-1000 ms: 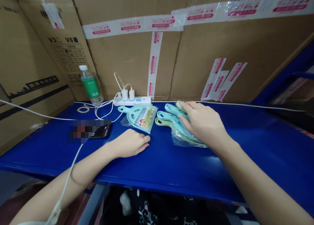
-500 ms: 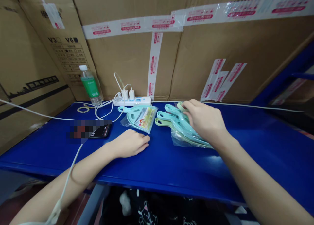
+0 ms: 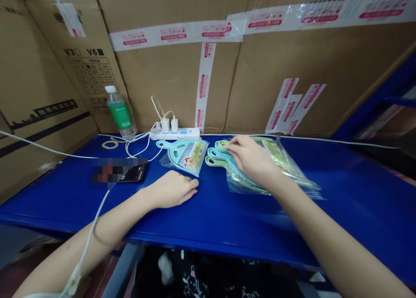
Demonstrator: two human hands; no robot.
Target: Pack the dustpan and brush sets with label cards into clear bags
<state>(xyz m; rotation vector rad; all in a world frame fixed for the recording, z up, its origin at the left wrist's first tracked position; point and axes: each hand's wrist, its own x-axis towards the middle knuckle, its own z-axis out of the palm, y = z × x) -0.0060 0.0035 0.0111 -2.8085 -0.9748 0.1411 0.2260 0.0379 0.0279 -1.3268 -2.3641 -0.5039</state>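
Note:
My right hand (image 3: 251,159) is over a stack of bagged dustpan-and-brush sets, its thumb and fingers pinched at the light-green handle of the upper dustpan (image 3: 222,144). Below that, teal and green dustpan handles (image 3: 215,161) stick out to the left. Partly behind my right hand and forearm lies another bagged set with a yellow-green label (image 3: 276,153). My left hand (image 3: 172,189) rests on the table with its fingers curled in and nothing visible in them. Just beyond it is a single teal dustpan with a brush (image 3: 185,155), in a clear bag.
A power strip (image 3: 178,134) with white chargers and cables stands against the cardboard wall (image 3: 169,81). To its left are a green-labelled bottle (image 3: 121,116), a beaded bracelet (image 3: 109,144) and a phone (image 3: 134,172). One white cable (image 3: 97,215) passes over my left forearm.
My right hand has moved left across the stack to a light-green handle. A bagged set with a yellow-green label now shows to the right. My left hand stays still.

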